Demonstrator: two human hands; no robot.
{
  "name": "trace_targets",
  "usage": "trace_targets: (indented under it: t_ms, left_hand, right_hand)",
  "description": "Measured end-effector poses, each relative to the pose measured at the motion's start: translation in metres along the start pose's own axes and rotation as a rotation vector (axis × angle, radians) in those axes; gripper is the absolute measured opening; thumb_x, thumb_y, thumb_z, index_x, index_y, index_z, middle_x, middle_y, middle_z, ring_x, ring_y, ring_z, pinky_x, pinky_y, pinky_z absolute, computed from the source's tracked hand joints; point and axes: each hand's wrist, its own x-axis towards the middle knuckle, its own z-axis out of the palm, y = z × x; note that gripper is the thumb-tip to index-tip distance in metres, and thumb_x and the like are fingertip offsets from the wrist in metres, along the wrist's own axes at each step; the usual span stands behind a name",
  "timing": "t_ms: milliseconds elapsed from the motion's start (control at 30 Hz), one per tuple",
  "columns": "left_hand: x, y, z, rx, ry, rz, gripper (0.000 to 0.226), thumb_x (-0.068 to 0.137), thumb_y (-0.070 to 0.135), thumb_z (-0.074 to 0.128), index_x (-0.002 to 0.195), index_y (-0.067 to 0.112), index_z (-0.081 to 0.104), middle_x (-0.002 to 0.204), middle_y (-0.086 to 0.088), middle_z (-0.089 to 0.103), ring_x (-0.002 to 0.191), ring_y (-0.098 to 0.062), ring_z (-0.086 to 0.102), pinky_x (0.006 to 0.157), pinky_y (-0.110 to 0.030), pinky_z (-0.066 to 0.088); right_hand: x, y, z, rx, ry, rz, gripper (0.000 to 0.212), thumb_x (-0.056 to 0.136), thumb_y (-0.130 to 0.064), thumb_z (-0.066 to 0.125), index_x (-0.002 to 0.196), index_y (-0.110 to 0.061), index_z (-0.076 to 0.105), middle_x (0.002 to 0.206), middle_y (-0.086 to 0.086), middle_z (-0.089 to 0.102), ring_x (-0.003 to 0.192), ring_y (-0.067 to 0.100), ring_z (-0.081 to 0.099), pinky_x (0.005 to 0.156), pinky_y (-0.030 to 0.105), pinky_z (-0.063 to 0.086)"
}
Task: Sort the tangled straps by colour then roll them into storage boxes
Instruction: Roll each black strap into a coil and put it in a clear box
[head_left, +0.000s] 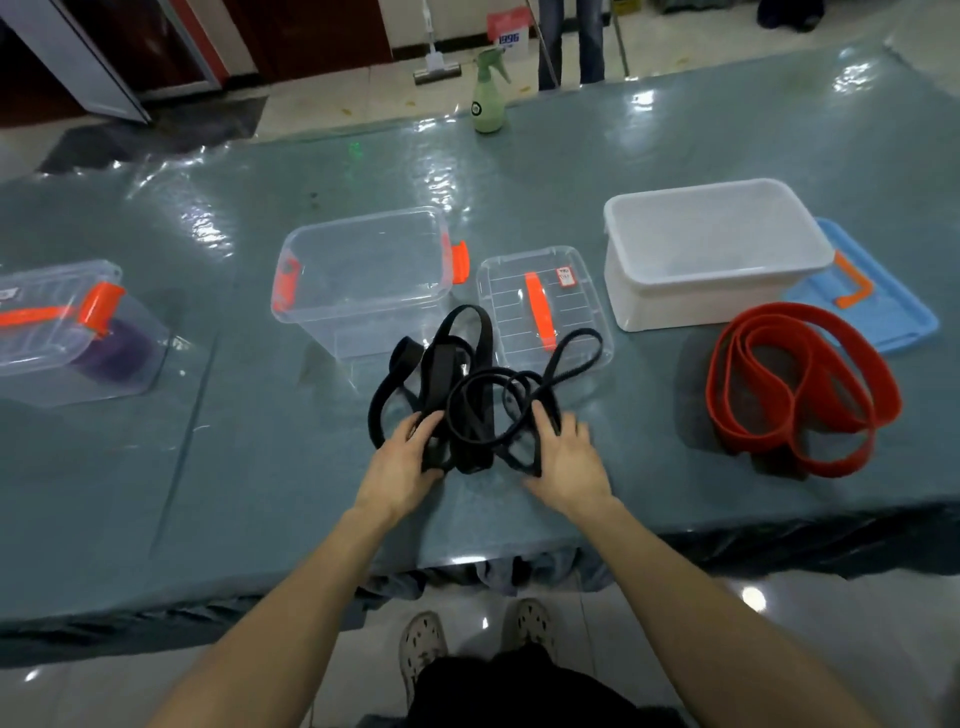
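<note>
Teal table (260, 467): three boxes (130, 374) (363, 322) (701, 306), two loose lids (504, 291) (893, 322), two strap heaps (441, 358) (779, 312).

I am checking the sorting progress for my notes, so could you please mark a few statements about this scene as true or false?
1. The left hand and right hand are both on the black straps. True.
2. The red straps lie inside the white box. False: they lie on the table in front of that box.
3. The clear box in the middle is open. True: its lid lies on the table just right of it.
4. The left box is open and empty. False: it is closed, with a purple strap inside.
</note>
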Motion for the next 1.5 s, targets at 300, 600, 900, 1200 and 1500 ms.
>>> trace_targets:
  t_ms: [300,600,900,1200,1500]
  left_hand:
    - [0.009,0.040,0.016,-0.188,0.081,-0.017,0.093,0.093,0.019,0.085,0.168,0.032,0.029,0.160,-0.004,0.055,0.143,-0.028,0.058,0.118,-0.047,0.052]
    - [0.005,0.033,0.014,-0.108,0.095,0.007,0.047,0.095,0.017,0.082,0.139,0.014,0.067,0.144,-0.002,0.064,0.132,-0.024,0.064,0.114,-0.037,0.052]
    - [0.050,0.113,-0.005,-0.162,0.079,0.161,0.038,0.095,0.025,0.084,0.129,0.010,0.074,0.132,-0.005,0.069,0.121,-0.025,0.068,0.106,-0.044,0.054]
    - [0.023,0.060,-0.111,-0.269,0.162,0.136,0.057,0.097,0.034,0.082,0.150,0.029,0.060,0.148,0.002,0.066,0.122,-0.019,0.072,0.105,-0.044,0.058]
    - [-0.040,-0.023,-0.279,-0.759,0.408,0.133,0.094,0.075,0.058,0.096,0.155,0.045,0.047,0.147,0.014,0.066,0.135,-0.006,0.065,0.112,-0.037,0.055]
  right_hand:
    - [-0.001,0.025,-0.013,0.233,0.190,-0.085,0.145,0.082,-0.023,0.092,0.166,-0.046,-0.024,0.133,0.017,0.051,0.082,0.037,0.068,0.074,0.053,0.061]
    - [0.016,0.018,-0.042,0.139,0.103,-0.080,0.029,0.108,-0.025,0.061,0.135,-0.015,0.061,0.124,0.010,0.049,0.091,0.039,0.067,0.081,0.050,0.058]
    - [0.002,0.024,-0.189,0.463,0.687,-0.133,0.025,0.101,-0.022,0.071,0.125,-0.016,0.073,0.118,0.009,0.061,0.101,0.033,0.067,0.089,0.040,0.054]
    - [0.000,-0.065,-0.267,0.525,0.658,-0.407,0.020,0.095,-0.019,0.079,0.114,-0.012,0.080,0.102,0.007,0.072,0.092,0.021,0.066,0.085,0.033,0.051]
    - [0.006,-0.234,-0.295,0.979,0.115,-0.574,0.008,0.094,-0.023,0.082,0.100,-0.028,0.084,0.087,-0.006,0.081,0.075,0.005,0.072,0.072,0.018,0.054]
